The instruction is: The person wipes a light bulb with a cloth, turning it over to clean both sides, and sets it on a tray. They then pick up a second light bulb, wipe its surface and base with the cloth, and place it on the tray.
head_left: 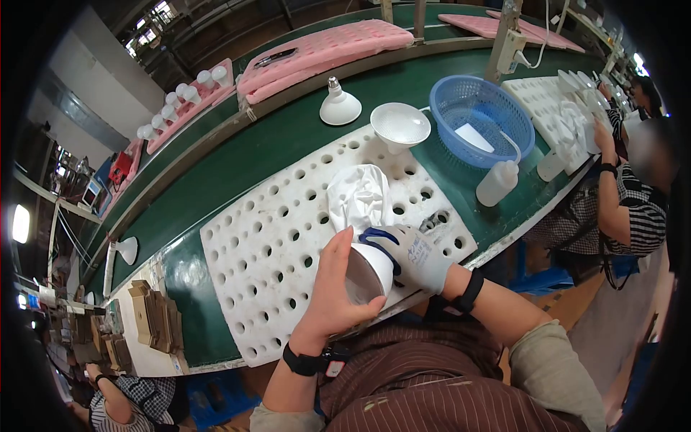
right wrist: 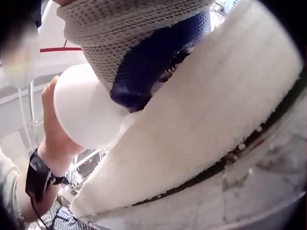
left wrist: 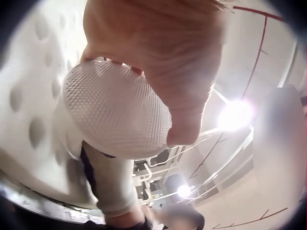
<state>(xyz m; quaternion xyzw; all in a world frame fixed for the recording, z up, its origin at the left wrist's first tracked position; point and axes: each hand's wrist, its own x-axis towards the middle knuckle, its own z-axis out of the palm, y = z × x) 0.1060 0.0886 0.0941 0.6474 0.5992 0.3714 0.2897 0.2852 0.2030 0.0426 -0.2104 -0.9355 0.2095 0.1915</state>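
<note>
A white lamp with a textured round face (left wrist: 117,110) is held over the near edge of the foam board (head_left: 237,288). My bare left hand (head_left: 332,291) grips its rim, thumb on one side and fingers on the other. The gloved right hand (head_left: 414,258), grey with blue-coated fingers, curls round the lamp's narrower back part; in the right wrist view its blue fingertips lie against the white housing (right wrist: 86,108). A metal screw base partly shows beneath that glove. Just beyond both hands, a crumpled white cloth (head_left: 360,196) lies on the board.
Two lamps (head_left: 340,106) (head_left: 400,124) stand beyond the cloth. At the right are a blue basket (head_left: 461,108) and a white bottle (head_left: 498,183). Pink foam trays (head_left: 324,54) line the back, cardboard pieces (head_left: 155,317) lie left. Another person (head_left: 619,194) works at the right.
</note>
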